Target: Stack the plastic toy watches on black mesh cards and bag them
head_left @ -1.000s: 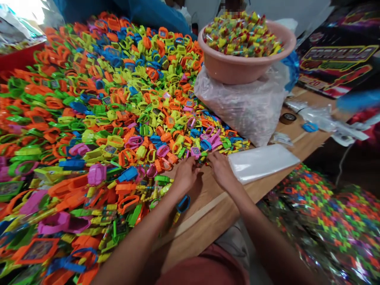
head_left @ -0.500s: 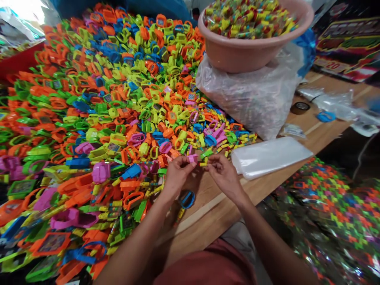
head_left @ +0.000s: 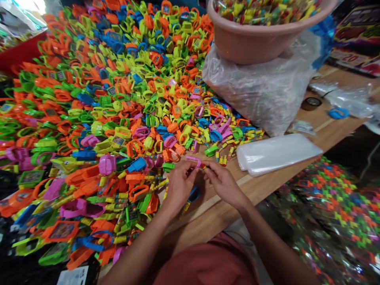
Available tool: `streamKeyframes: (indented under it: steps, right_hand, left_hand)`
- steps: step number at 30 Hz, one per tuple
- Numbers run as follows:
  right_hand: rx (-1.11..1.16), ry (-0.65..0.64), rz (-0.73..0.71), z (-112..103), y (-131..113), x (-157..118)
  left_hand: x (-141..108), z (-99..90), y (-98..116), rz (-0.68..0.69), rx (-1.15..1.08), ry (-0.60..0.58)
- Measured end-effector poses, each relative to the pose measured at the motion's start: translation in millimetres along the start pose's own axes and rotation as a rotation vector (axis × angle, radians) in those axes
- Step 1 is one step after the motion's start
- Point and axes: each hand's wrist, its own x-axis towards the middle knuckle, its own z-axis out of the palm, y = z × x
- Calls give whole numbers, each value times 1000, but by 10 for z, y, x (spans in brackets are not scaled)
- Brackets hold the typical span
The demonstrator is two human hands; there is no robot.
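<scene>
Between my hands, over the wooden table (head_left: 212, 213), is a pink toy watch (head_left: 194, 161). My left hand (head_left: 181, 182) pinches its band. My right hand (head_left: 221, 181) has its fingertips closed on a small yellow-and-red candy tube (head_left: 203, 166), touching the watch's right end. A blue toy watch (head_left: 194, 194) lies on the wood beside my left hand, partly hidden by it. A large heap of coloured toy watches (head_left: 118, 103) fills the left and back, with several loose candy tubes (head_left: 223, 159) just beyond my right hand.
A stack of clear plastic bags (head_left: 279, 154) lies to the right. Behind it, a pink basin (head_left: 261, 43) of wrapped candy sits on a filled plastic sack (head_left: 261, 91). A tape roll (head_left: 311, 103) is further right. Packed bags (head_left: 338, 213) lie below the table's right edge.
My hands have come closer together, bringing the candy tube against the pink watch. The view has shifted slightly, and the blue watch is now more covered by my left hand.
</scene>
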Motion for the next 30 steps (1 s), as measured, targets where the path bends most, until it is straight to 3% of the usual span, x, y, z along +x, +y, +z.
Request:
streamKeyframes:
  steps: [12, 17, 22, 30]
  right_hand:
    - [374, 29, 110, 43, -216, -33]
    - [428, 30, 125, 38, -251, -42]
    - [453, -2, 127, 7, -239, -41]
    - [491, 5, 219, 74, -238, -31]
  left_hand:
    - [-70, -14, -14, 366, 306, 41]
    - [-52, -74, 36, 429, 413, 34]
    - [-38, -157, 127, 502, 517, -62]
    - [-97, -67, 65, 493, 578, -103]
